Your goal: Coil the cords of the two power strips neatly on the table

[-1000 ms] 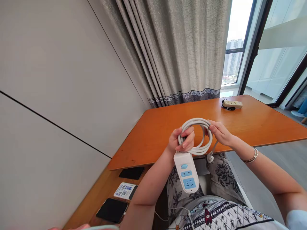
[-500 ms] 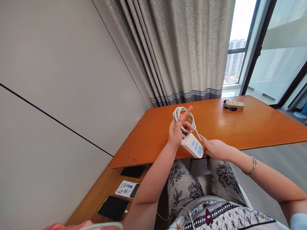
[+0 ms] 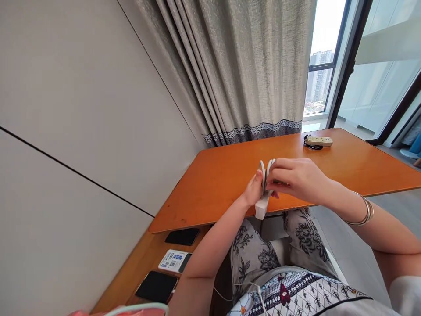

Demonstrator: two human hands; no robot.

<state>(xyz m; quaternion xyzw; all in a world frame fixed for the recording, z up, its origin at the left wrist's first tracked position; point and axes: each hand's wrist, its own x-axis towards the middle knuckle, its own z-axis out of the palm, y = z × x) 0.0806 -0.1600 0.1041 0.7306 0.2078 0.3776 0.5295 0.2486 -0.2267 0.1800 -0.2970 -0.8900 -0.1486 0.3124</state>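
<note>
A white power strip (image 3: pixel 262 207) hangs just over the near edge of the orange-brown table, turned so its narrow side faces me. Its white cord (image 3: pixel 262 169) is wound in loops above the body. My left hand (image 3: pixel 254 188) is closed around the loops and the top of the strip, thumb upward. From the right, my right hand (image 3: pixel 292 175) reaches over with bent fingers closed on the cord loops. Its fingertips are partly hidden behind the hand and the loops.
On the table (image 3: pixel 210 188) a cream power strip (image 3: pixel 319 141) with a black cord lies at the far right. Lower left, a wooden surface holds a black tablet (image 3: pixel 156 286), a white printed card or box (image 3: pixel 173 260) and another dark flat device (image 3: pixel 182 236). A grey curtain (image 3: pixel 250 66) hangs behind.
My right hand has risen from beside the strip's end to the cord loops. The strip has turned from its socket face to its narrow side, and my left hand's extended finger is no longer visible.
</note>
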